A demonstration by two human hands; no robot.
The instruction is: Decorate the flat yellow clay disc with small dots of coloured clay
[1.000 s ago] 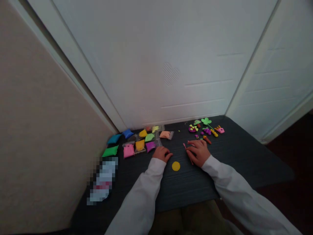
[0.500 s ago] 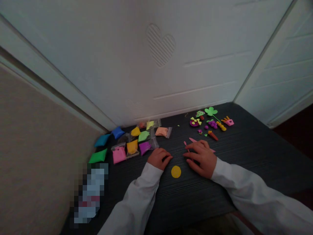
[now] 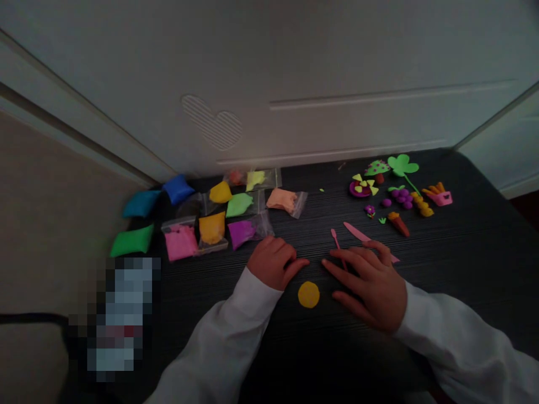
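A flat yellow clay disc [image 3: 309, 294] lies on the dark table [image 3: 455, 252] between my two hands. My left hand [image 3: 273, 262] rests on the table just left of the disc, fingers curled under, nothing visible in it. My right hand [image 3: 370, 283] lies flat to the disc's right, fingers spread, covering the near ends of two pink plastic tools: a thin stick [image 3: 336, 239] and a flat knife [image 3: 357, 232].
Several small bags of coloured clay [image 3: 210, 216] sit at the back left. Small finished clay figures [image 3: 396, 188] are grouped at the back right. A white panelled wall [image 3: 295, 84] rises behind the table. A blurred-out object [image 3: 115, 314] lies at the left edge.
The camera has tilted down and closer to the table. My right hand has flattened and spread over the pink tools. My left hand and the yellow disc stay put.
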